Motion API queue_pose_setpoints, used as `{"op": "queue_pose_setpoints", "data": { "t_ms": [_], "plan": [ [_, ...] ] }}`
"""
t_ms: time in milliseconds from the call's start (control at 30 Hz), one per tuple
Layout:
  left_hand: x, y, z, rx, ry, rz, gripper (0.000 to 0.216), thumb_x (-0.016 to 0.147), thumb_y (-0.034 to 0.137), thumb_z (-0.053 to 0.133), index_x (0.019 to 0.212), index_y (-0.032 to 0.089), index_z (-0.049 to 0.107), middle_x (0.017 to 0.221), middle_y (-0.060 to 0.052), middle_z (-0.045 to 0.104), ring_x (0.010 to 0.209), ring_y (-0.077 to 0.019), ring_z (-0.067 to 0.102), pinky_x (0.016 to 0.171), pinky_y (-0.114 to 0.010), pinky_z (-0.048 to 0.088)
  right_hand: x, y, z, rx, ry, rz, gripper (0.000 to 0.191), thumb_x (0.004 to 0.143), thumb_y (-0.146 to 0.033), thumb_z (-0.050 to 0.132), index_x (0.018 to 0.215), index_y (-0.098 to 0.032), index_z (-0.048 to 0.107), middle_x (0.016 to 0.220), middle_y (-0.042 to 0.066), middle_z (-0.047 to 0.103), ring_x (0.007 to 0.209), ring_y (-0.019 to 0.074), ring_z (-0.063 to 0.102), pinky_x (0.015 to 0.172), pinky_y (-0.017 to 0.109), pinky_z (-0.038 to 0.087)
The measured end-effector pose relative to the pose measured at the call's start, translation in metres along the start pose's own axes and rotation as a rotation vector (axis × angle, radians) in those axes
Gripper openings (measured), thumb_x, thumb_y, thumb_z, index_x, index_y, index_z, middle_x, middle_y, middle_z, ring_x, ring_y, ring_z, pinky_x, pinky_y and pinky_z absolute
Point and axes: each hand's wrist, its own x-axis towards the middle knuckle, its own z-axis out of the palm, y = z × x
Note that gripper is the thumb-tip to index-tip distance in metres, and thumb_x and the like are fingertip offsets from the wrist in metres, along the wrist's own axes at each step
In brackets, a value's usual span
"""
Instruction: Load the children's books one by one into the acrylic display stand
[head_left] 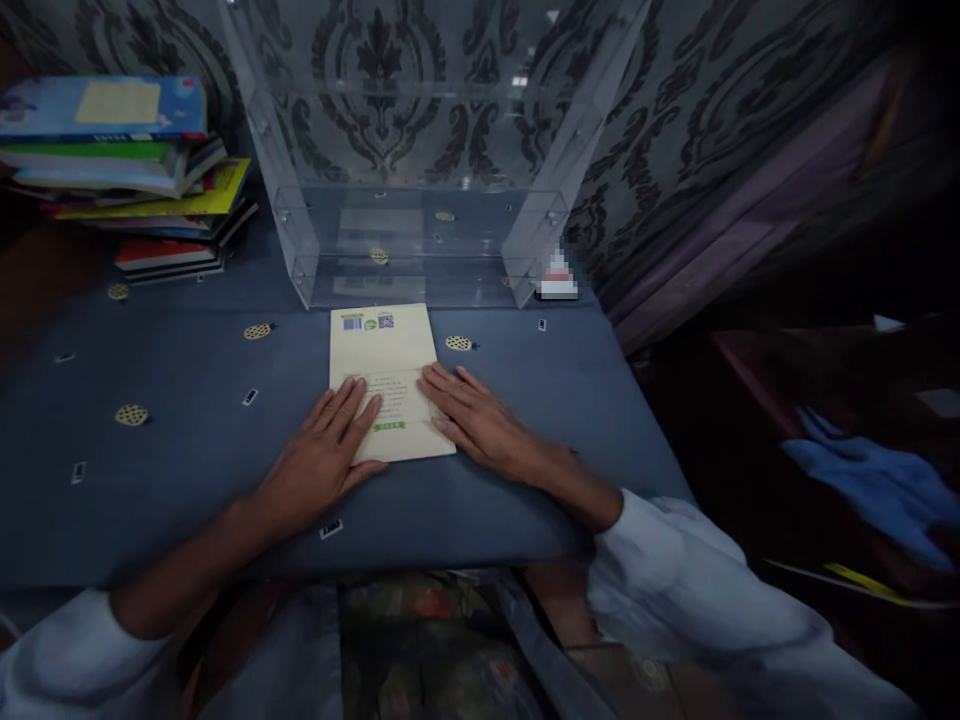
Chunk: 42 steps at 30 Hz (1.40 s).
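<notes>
A thin pale-cream book point(382, 345) lies flat on the blue tablecloth, its back cover up. A barcode and a QR code sit near its far edge, and the printed text looks upside down from here. My left hand point(322, 450) rests flat across the book's left edge, fingers stretched out and the thumb along the near edge. On the opposite side, my right hand point(480, 420) lies with its fingers extended over the right edge. Both palms face down, and neither hand grips anything.
Just beyond the book stands a clear acrylic rack point(420, 230) with several tiers. An uneven stack of books point(142, 160) is at the back left. A small pixelated item point(557, 278) sits beside the rack's right foot. Blue cloth point(870, 475) lies off the table at right.
</notes>
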Motion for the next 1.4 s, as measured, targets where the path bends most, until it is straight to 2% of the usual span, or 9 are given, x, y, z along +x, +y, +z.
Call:
{"op": "queue_pose_setpoints", "data": {
  "t_ms": [200, 400, 533, 600, 800, 967, 1100, 1267, 1400],
  "plan": [
    [-0.002, 0.004, -0.005, -0.032, 0.000, 0.002, 0.059, 0.104, 0.047, 0.041, 0.154, 0.014, 0.039, 0.158, -0.020, 0.041, 0.148, -0.0324, 0.037, 0.119, -0.053, 0.038, -0.034, -0.026, 0.000, -0.008, -0.025, -0.038, 0.054, 0.106, -0.029, 0.042, 0.158, -0.015, 0.031, 0.160, 0.015, 0.040, 0.153, 0.0222, 0.027, 0.125, 0.052, 0.027],
    [-0.009, 0.010, -0.010, -0.042, 0.044, 0.115, 0.046, 0.105, 0.029, 0.045, 0.150, 0.018, 0.045, 0.151, -0.014, 0.052, 0.144, -0.0274, 0.045, 0.117, -0.047, 0.044, -0.047, -0.042, 0.002, -0.023, -0.038, -0.025, 0.053, 0.105, -0.026, 0.047, 0.155, -0.017, 0.036, 0.158, 0.014, 0.044, 0.152, 0.0229, 0.030, 0.124, 0.053, 0.029],
    [-0.018, 0.013, -0.013, -0.090, 0.032, 0.177, 0.054, 0.100, 0.007, 0.041, 0.153, 0.019, 0.042, 0.153, -0.010, 0.051, 0.147, -0.0248, 0.039, 0.119, -0.045, 0.041, -0.052, -0.045, 0.004, -0.033, -0.017, -0.039, 0.046, 0.104, -0.023, 0.047, 0.150, -0.020, 0.045, 0.154, 0.011, 0.050, 0.150, 0.0220, 0.034, 0.124, 0.052, 0.029],
    [-0.021, 0.014, -0.014, -0.107, 0.026, 0.188, 0.058, 0.097, 0.002, 0.040, 0.153, 0.019, 0.042, 0.153, -0.009, 0.051, 0.148, -0.0242, 0.037, 0.120, -0.044, 0.040, -0.055, -0.045, 0.007, -0.030, -0.008, -0.046, 0.045, 0.104, -0.023, 0.048, 0.149, -0.023, 0.048, 0.152, 0.009, 0.053, 0.149, 0.0220, 0.037, 0.124, 0.053, 0.029],
    [-0.029, 0.024, -0.019, -0.114, 0.063, 0.209, 0.047, 0.101, 0.011, 0.044, 0.147, 0.020, 0.050, 0.147, -0.008, 0.057, 0.146, -0.0245, 0.041, 0.118, -0.044, 0.041, -0.065, -0.049, 0.010, 0.000, 0.025, -0.076, 0.046, 0.102, -0.020, 0.052, 0.147, -0.027, 0.050, 0.149, 0.007, 0.057, 0.147, 0.0211, 0.041, 0.124, 0.054, 0.027],
    [-0.036, 0.042, -0.024, -0.081, 0.130, 0.200, 0.035, 0.101, 0.024, 0.055, 0.135, 0.016, 0.059, 0.138, -0.008, 0.065, 0.134, -0.0262, 0.056, 0.112, -0.042, 0.048, -0.076, -0.059, 0.003, 0.030, -0.034, -0.084, 0.052, 0.098, -0.023, 0.061, 0.148, -0.030, 0.049, 0.150, 0.007, 0.055, 0.148, 0.0224, 0.039, 0.124, 0.054, 0.026],
    [-0.049, 0.057, -0.028, -0.108, 0.123, 0.200, 0.036, 0.102, 0.030, 0.053, 0.135, 0.016, 0.060, 0.138, -0.007, 0.066, 0.135, -0.0266, 0.055, 0.112, -0.042, 0.047, -0.088, -0.069, 0.003, 0.032, -0.068, -0.096, 0.052, 0.097, -0.030, 0.064, 0.147, -0.028, 0.050, 0.149, 0.009, 0.056, 0.148, 0.0240, 0.039, 0.123, 0.057, 0.026],
    [-0.074, 0.074, -0.030, -0.118, 0.083, 0.192, 0.039, 0.103, 0.021, 0.046, 0.141, 0.017, 0.056, 0.143, -0.008, 0.061, 0.144, -0.0274, 0.044, 0.118, -0.045, 0.041, -0.109, -0.078, 0.017, -0.007, -0.014, -0.131, 0.039, 0.103, -0.026, 0.053, 0.141, -0.028, 0.057, 0.140, 0.006, 0.064, 0.144, 0.0214, 0.045, 0.124, 0.058, 0.024],
    [-0.090, 0.083, -0.025, -0.049, 0.056, 0.213, 0.044, 0.103, 0.018, 0.042, 0.146, 0.020, 0.052, 0.149, -0.009, 0.056, 0.146, -0.0273, 0.042, 0.119, -0.044, 0.041, -0.119, -0.086, 0.028, -0.032, 0.100, -0.154, 0.037, 0.103, -0.023, 0.051, 0.138, -0.030, 0.059, 0.134, 0.004, 0.069, 0.139, 0.0188, 0.052, 0.121, 0.054, 0.034]
  ]
}}
